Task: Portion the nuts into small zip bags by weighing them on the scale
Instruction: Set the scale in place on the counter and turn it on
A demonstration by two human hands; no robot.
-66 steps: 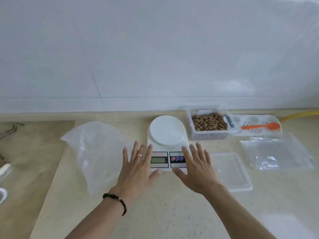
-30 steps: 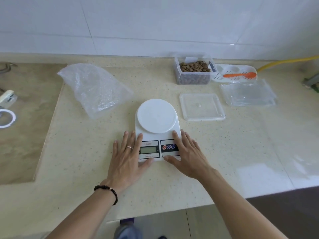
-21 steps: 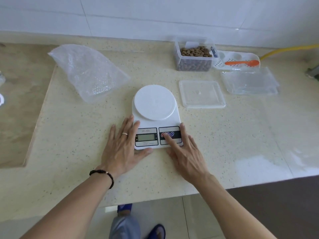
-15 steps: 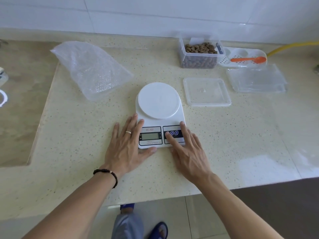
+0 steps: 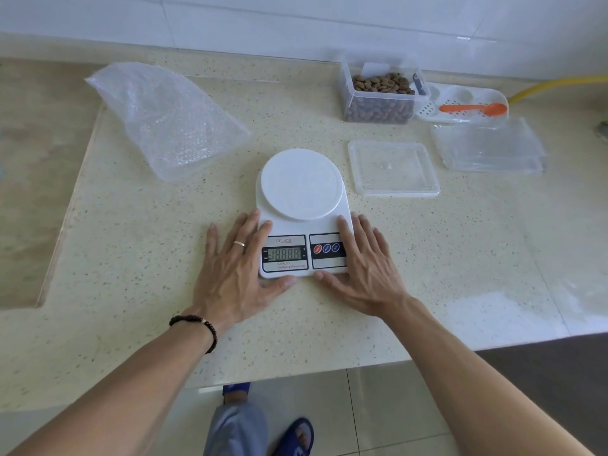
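A white digital scale (image 5: pixel 302 192) with a round bare platform stands mid-counter, its display lit with a row of digits. My left hand (image 5: pixel 235 271) lies flat against the scale's left side, fingers straight, thumb under its front edge. My right hand (image 5: pixel 360 264) lies flat at the right side, fingers straight along the button panel. A clear tub of brown nuts (image 5: pixel 381 97) stands open at the back right. A stack of clear zip bags (image 5: pixel 490 146) lies at the far right.
The tub's clear lid (image 5: pixel 393 167) lies right of the scale. A white perforated tray (image 5: pixel 460 97) with an orange spoon (image 5: pixel 473 109) sits beside the tub. A bubble-wrap bag (image 5: pixel 167 116) lies at back left. The counter's front edge runs close below my wrists.
Both hands slid the scale toward me from the back of the counter. My right forefinger left the button panel and now lies at the scale's right edge. The display has lit up.
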